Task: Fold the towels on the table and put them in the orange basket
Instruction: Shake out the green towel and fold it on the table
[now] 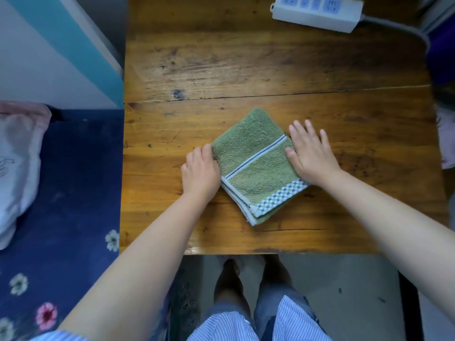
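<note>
A green towel with a blue stripe and a checked border lies folded into a small square, turned diagonally, on the wooden table. My left hand sits at the towel's left edge with its fingers curled against that edge; whether they pinch the cloth is hidden. My right hand lies flat with straight fingers on the towel's right edge and the table beside it. No orange basket is in view.
A white power strip with its cable lies at the table's far right. A bed with a dark blue flowered cover and a pale pillow stands left of the table. My legs and feet show below the table's near edge.
</note>
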A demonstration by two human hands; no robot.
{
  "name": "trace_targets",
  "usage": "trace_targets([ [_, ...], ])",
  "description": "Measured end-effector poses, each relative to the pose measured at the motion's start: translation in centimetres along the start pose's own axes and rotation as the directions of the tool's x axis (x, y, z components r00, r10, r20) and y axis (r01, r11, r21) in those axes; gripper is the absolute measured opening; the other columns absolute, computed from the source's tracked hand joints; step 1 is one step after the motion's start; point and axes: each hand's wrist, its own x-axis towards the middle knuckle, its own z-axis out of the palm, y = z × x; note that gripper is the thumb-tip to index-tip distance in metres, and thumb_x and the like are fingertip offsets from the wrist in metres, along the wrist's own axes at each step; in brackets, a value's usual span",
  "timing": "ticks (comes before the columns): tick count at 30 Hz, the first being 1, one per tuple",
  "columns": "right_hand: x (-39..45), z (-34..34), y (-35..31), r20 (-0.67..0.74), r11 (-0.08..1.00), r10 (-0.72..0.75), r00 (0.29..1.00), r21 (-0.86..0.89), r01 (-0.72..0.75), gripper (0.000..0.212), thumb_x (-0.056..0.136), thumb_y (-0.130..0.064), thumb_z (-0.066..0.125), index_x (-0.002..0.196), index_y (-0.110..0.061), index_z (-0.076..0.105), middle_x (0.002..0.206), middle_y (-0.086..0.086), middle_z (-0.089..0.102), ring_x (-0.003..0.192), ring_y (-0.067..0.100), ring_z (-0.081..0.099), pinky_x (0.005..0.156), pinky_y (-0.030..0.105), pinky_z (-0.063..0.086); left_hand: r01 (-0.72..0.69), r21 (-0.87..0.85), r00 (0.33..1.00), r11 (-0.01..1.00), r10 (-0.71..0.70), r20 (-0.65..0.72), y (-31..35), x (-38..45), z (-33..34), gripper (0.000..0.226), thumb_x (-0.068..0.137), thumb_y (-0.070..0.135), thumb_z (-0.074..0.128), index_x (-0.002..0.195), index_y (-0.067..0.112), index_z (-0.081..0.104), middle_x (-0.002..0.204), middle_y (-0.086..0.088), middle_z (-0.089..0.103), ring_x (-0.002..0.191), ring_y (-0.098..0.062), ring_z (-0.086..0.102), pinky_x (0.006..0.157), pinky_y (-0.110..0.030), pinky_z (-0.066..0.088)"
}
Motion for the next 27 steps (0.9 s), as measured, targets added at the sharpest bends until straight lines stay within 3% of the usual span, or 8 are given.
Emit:
trace_targets([
  [5, -3.0, -0.9, 2.3, 0.023, 0.999, -0.045, 0.999, 0.004, 0.044, 0.09, 0.073, -0.057, -0.007, 0.148, -0.008, 0.008, 0.158, 0.006, 0.001, 0.146, 0.019, -0.006, 0.118, 0.038, -0.003, 0.031, -0.137, 0.999, 0.99, -0.035, -0.026, 0.1, -1.0, -0.9, 0.04, 0.096, 0.022, 0.042, 0.134, 0.01, 0.04, 0.131, -0.014, 0.05, 0.122, -0.033, 0.042, 0.1, -0.041, 0.036],
  [8, -1.7, -3.4, 0.9, -0.076, 0.988, -0.152, 0.986, 0.024, 0.154, 0.061, 0.096, -0.04, 0.029, 0.145, -0.006, 0.021, 0.155, 0.008, 0.019, 0.146, 0.021, 0.008, 0.118, 0.036, 0.008, 0.136, -0.245, 0.99, 0.96, -0.137, 0.01, 0.6, -0.5, -1.8, 0.039, 0.096, 0.026, 0.042, 0.129, 0.004, 0.044, 0.128, -0.016, 0.053, 0.12, -0.034, 0.046, 0.098, -0.04, 0.039],
  [11, 1.5, -6.3, -2.1, -0.123, 0.955, -0.29, 0.949, 0.032, 0.296, 0.057, 0.094, -0.023, 0.046, 0.145, -0.012, 0.023, 0.155, 0.007, 0.017, 0.144, 0.023, 0.015, 0.116, 0.038, 0.018, 0.183, -0.134, 0.979, 0.974, -0.168, 0.118, 1.0, 0.3, -2.3, 0.036, 0.097, 0.026, 0.039, 0.121, 0.002, 0.049, 0.125, -0.018, 0.052, 0.117, -0.034, 0.047, 0.095, -0.041, 0.041],
  [14, 4.8, -8.4, -5.0, 0.084, 0.917, -0.392, 0.916, -0.043, 0.396, 0.064, 0.089, -0.016, 0.052, 0.146, -0.02, 0.022, 0.156, 0.005, 0.013, 0.14, 0.026, 0.022, 0.112, 0.041, 0.032, 0.166, -0.023, 0.967, 0.986, -0.159, 0.202, 1.4, 0.7, -2.5, 0.037, 0.098, 0.025, 0.036, 0.125, 0.002, 0.048, 0.132, -0.019, 0.046, 0.122, -0.034, 0.044, 0.1, -0.043, 0.039],
  [17, 6.9, -8.9, -6.6, 0.321, 0.877, -0.383, 0.866, -0.168, 0.45, 0.053, 0.088, -0.015, 0.049, 0.139, -0.016, 0.036, 0.142, 0.011, 0.038, 0.126, 0.029, 0.04, 0.105, 0.041, 0.039, 0.168, 0.018, 0.957, 0.986, -0.167, 0.239, 1.5, 0.8, -2.6, 0.038, 0.098, 0.023, 0.036, 0.129, 0.002, 0.045, 0.135, -0.021, 0.043, 0.124, -0.036, 0.042, 0.102, -0.043, 0.037],
  [20, 7.4, -9.4, -7.4, 0.385, 0.862, -0.347, 0.855, -0.227, 0.452, 0.048, 0.085, -0.016, 0.054, 0.132, -0.013, 0.045, 0.129, 0.013, 0.05, 0.116, 0.029, 0.048, 0.095, 0.038, 0.045, 0.188, -0.01, 0.943, 0.982, -0.178, 0.283, 1.5, 0.8, -2.5, 0.036, 0.097, 0.022, 0.042, 0.125, 0.001, 0.046, 0.13, -0.021, 0.045, 0.121, -0.035, 0.044, 0.1, -0.041, 0.039],
  [24, 7.3, -10.2, -7.8, 0.45, 0.87, -0.292, 0.844, -0.242, 0.43, 0.055, 0.081, -0.018, 0.064, 0.133, -0.011, 0.044, 0.129, 0.01, 0.052, 0.115, 0.028, 0.05, 0.089, 0.034, 0.045, 0.208, -0.083, 0.935, 0.975, -0.173, 0.308, 1.3, 0.7, -3.0, 0.03, 0.092, 0.021, 0.051, 0.114, 0.002, 0.054, 0.124, -0.019, 0.051, 0.114, -0.034, 0.05, 0.091, -0.036, 0.043],
  [27, 6.6, -10.9, -8.1, 0.467, 0.849, -0.285, 0.837, -0.282, 0.447, 0.045, 0.079, -0.021, 0.067, 0.12, -0.008, 0.056, 0.116, 0.009, 0.061, 0.099, 0.026, 0.056, 0.079, 0.033, 0.047, 0.215, -0.177, 0.949, 0.96, -0.163, 0.271, 1.2, -0.2, -3.9, 0.025, 0.085, 0.016, 0.054, 0.109, 0.006, 0.058, 0.116, -0.017, 0.052, 0.107, -0.032, 0.052, 0.086, -0.032, 0.043],
])
